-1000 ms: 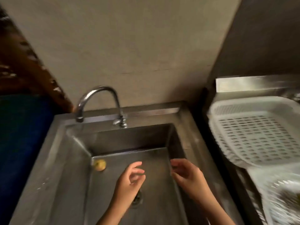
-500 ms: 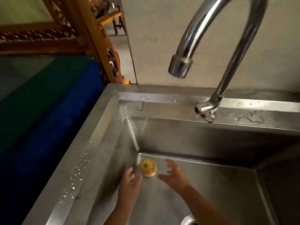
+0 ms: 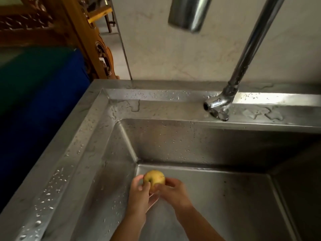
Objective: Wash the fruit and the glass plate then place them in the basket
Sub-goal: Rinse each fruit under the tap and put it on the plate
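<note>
Yellow fruit x1, hands x2

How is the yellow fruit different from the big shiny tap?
The fruit is small, round and yellow; the tap is tall, curved, silver metal. The fruit sits low in the sink, held by the left hand and right hand; the tap stands on the rim, untouched.

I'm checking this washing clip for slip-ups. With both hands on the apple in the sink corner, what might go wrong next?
The apple is gripped by the left hand and right hand in a wet sink, so it may slip and roll away. No water runs from the spout, and the apple sits off to its left, so rinsing means moving it.
</note>
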`<state>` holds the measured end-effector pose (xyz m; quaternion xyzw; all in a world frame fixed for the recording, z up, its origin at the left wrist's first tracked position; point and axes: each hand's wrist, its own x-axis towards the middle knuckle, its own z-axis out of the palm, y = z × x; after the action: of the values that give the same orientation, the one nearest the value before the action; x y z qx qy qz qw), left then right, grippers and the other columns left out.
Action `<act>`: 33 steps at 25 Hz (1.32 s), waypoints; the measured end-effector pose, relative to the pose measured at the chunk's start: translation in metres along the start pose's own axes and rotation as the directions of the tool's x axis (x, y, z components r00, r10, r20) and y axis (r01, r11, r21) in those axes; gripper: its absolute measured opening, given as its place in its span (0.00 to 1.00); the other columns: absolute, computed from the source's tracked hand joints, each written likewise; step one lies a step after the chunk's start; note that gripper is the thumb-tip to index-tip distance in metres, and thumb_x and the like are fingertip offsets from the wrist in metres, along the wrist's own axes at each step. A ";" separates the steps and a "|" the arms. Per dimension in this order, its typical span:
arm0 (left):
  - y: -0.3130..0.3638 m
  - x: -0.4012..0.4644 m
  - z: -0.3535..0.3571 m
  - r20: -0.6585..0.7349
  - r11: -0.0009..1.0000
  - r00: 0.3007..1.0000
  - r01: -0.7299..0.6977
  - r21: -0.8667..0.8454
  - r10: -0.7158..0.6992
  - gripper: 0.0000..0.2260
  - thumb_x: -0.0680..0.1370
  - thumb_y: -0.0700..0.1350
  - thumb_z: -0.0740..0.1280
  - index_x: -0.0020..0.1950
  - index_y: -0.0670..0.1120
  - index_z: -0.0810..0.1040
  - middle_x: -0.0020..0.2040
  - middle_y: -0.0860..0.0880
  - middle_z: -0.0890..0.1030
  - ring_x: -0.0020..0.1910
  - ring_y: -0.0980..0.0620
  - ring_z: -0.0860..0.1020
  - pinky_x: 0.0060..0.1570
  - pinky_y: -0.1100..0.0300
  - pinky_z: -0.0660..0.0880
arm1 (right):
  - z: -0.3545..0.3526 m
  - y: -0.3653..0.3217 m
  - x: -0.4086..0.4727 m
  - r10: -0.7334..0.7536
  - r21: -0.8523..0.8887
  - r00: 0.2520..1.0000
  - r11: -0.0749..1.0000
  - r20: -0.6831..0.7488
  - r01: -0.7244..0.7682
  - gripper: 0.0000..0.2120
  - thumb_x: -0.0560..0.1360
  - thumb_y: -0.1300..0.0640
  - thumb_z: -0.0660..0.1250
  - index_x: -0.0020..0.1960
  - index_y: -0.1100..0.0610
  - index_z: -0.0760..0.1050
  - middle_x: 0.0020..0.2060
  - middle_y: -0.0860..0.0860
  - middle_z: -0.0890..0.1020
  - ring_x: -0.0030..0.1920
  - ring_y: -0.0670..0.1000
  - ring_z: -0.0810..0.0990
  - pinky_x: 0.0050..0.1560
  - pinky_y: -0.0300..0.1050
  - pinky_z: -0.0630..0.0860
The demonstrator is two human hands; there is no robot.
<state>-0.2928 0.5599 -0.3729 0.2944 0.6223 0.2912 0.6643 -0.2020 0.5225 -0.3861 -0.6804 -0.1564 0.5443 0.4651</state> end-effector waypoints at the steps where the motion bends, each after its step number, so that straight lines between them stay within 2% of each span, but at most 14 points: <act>1: 0.009 -0.016 0.000 0.020 1.000 1.000 -0.022 -0.013 0.023 0.13 0.78 0.35 0.58 0.61 0.45 0.68 0.55 0.38 0.75 0.41 0.46 0.77 0.32 0.57 0.80 | -0.005 -0.011 -0.017 -0.029 0.012 1.000 1.000 -0.010 0.029 0.12 0.65 0.64 0.73 0.49 0.62 0.79 0.41 0.53 0.82 0.42 0.50 0.80 0.45 0.44 0.78; 4: 0.042 -0.075 -0.001 0.123 0.996 0.989 -0.088 0.016 0.086 0.13 0.76 0.34 0.62 0.58 0.46 0.68 0.53 0.41 0.76 0.43 0.47 0.79 0.30 0.62 0.80 | -0.031 -0.055 -0.075 -0.152 0.008 0.988 0.988 0.004 0.152 0.17 0.66 0.66 0.74 0.54 0.61 0.76 0.42 0.48 0.82 0.44 0.46 0.81 0.41 0.31 0.78; 7: 0.081 -0.128 -0.005 0.308 0.981 0.939 -0.183 0.061 0.156 0.21 0.74 0.34 0.66 0.63 0.50 0.69 0.60 0.42 0.74 0.51 0.45 0.80 0.38 0.59 0.82 | -0.062 -0.102 -0.126 -0.263 0.019 0.957 0.965 0.122 0.262 0.19 0.66 0.68 0.73 0.55 0.60 0.76 0.47 0.52 0.82 0.50 0.51 0.82 0.48 0.36 0.78; 10: 0.114 -0.171 -0.010 0.509 0.951 0.847 -0.266 0.156 0.153 0.25 0.71 0.33 0.68 0.63 0.54 0.70 0.60 0.51 0.76 0.48 0.52 0.83 0.39 0.60 0.81 | -0.086 -0.141 -0.167 -0.337 -0.018 0.889 0.933 0.311 0.360 0.20 0.65 0.69 0.74 0.52 0.52 0.77 0.47 0.49 0.83 0.48 0.44 0.82 0.47 0.35 0.78; 12: 0.128 -0.192 -0.009 0.562 0.933 0.811 -0.313 0.178 0.165 0.26 0.69 0.31 0.71 0.61 0.54 0.73 0.57 0.53 0.79 0.46 0.52 0.84 0.37 0.61 0.80 | -0.097 -0.160 -0.181 -0.335 -0.020 0.860 0.929 0.384 0.371 0.22 0.65 0.69 0.74 0.53 0.51 0.77 0.47 0.46 0.83 0.48 0.42 0.82 0.46 0.34 0.78; 14: 0.134 -0.205 -0.007 0.528 0.924 0.816 -0.356 0.138 0.235 0.25 0.68 0.29 0.71 0.58 0.51 0.74 0.56 0.51 0.80 0.44 0.53 0.84 0.36 0.61 0.80 | -0.108 -0.171 -0.182 -0.332 0.098 0.906 0.943 0.263 0.317 0.20 0.69 0.67 0.71 0.57 0.53 0.76 0.49 0.49 0.82 0.49 0.46 0.82 0.48 0.38 0.79; 16: 0.137 -0.214 -0.002 0.447 0.911 0.834 -0.403 0.092 0.324 0.25 0.68 0.26 0.69 0.57 0.51 0.74 0.58 0.48 0.78 0.45 0.55 0.84 0.37 0.63 0.80 | -0.116 -0.178 -0.170 -0.216 0.244 0.976 0.949 0.038 0.200 0.16 0.75 0.63 0.63 0.62 0.57 0.72 0.50 0.52 0.81 0.50 0.50 0.81 0.53 0.44 0.76; 17: 0.140 -0.216 0.001 0.407 0.899 0.838 -0.429 0.082 0.363 0.26 0.67 0.26 0.69 0.57 0.51 0.74 0.58 0.48 0.78 0.46 0.56 0.83 0.37 0.63 0.80 | -0.118 -0.184 -0.163 -0.130 0.275 0.991 0.953 -0.011 0.128 0.16 0.77 0.60 0.60 0.65 0.59 0.70 0.52 0.53 0.80 0.51 0.51 0.79 0.56 0.46 0.74; 21: 0.146 -0.211 0.012 0.324 0.880 0.845 -0.470 0.072 0.425 0.26 0.68 0.29 0.70 0.56 0.54 0.73 0.59 0.47 0.77 0.46 0.56 0.83 0.47 0.58 0.81 | -0.106 -0.211 -0.137 0.095 0.345 0.993 0.932 0.067 -0.112 0.17 0.79 0.57 0.53 0.66 0.61 0.67 0.63 0.54 0.76 0.54 0.52 0.76 0.59 0.50 0.67; 24: 0.145 -0.201 0.016 0.283 0.890 0.859 -0.455 0.043 0.426 0.26 0.68 0.30 0.70 0.57 0.55 0.72 0.60 0.49 0.77 0.48 0.56 0.83 0.50 0.56 0.80 | -0.097 -0.226 -0.130 0.171 0.348 0.984 0.921 0.042 -0.175 0.11 0.79 0.57 0.53 0.51 0.60 0.73 0.61 0.55 0.78 0.51 0.52 0.78 0.56 0.49 0.67; 26: 0.144 -0.196 0.016 0.265 0.889 0.862 -0.457 0.033 0.433 0.27 0.67 0.30 0.71 0.56 0.57 0.72 0.60 0.51 0.76 0.48 0.57 0.83 0.51 0.54 0.79 | -0.094 -0.243 -0.129 0.181 0.336 0.983 0.925 0.022 -0.178 0.10 0.78 0.59 0.53 0.44 0.59 0.71 0.60 0.57 0.79 0.49 0.53 0.78 0.51 0.46 0.70; 27: 0.145 -0.194 0.015 0.255 0.887 0.862 -0.460 0.029 0.439 0.27 0.67 0.29 0.71 0.55 0.58 0.72 0.60 0.51 0.76 0.48 0.57 0.83 0.52 0.53 0.79 | -0.093 -0.253 -0.128 0.164 0.350 0.986 0.923 0.018 -0.160 0.09 0.78 0.61 0.53 0.45 0.60 0.71 0.60 0.59 0.79 0.48 0.53 0.78 0.47 0.44 0.71; 30: 0.151 -0.188 0.015 0.244 0.870 0.848 -0.492 0.031 0.471 0.28 0.66 0.29 0.71 0.54 0.59 0.72 0.60 0.52 0.76 0.47 0.58 0.83 0.50 0.56 0.78 | -0.083 -0.272 -0.136 0.097 0.397 0.994 0.912 0.046 -0.107 0.16 0.78 0.59 0.53 0.63 0.65 0.67 0.61 0.60 0.76 0.52 0.55 0.78 0.51 0.47 0.73; 33: 0.162 -0.185 0.016 0.261 0.851 0.825 -0.525 0.027 0.501 0.29 0.66 0.30 0.71 0.53 0.62 0.72 0.60 0.53 0.75 0.48 0.59 0.82 0.45 0.60 0.79 | -0.067 -0.247 -0.160 -0.121 0.020 0.988 0.993 0.093 0.120 0.21 0.77 0.51 0.59 0.68 0.58 0.65 0.62 0.56 0.75 0.54 0.52 0.78 0.51 0.48 0.76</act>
<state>-0.2908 0.5262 -0.1288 0.5164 0.4470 0.3897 0.6177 -0.1276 0.5041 -0.0944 -0.6397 -0.2151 0.5479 0.4943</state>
